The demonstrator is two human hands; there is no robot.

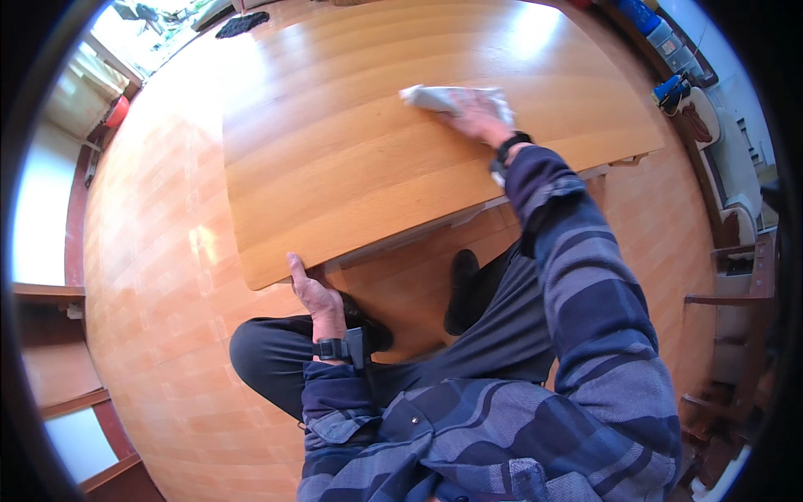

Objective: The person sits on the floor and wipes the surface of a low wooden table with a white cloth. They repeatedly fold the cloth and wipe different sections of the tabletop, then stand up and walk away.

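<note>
A wooden table (351, 169) with a glossy top lies before me. My right hand (475, 114), slightly blurred, presses a white cloth (433, 96) flat on the tabletop, right of its middle. Part of the cloth is hidden under the palm and fingers. At the table's near left corner, my left hand (319, 295) grips the edge, thumb on top and the fingers out of sight beneath the board. Both wrists carry dark straps.
Beyond the table's far left, a dark mop head (242, 24) rests on the wood-look floor (157, 263). A red basin (116, 112) stands at the left wall. Wooden chair frames (731, 300), a blue object (670, 91) and clear plastic boxes (674, 47) line the right.
</note>
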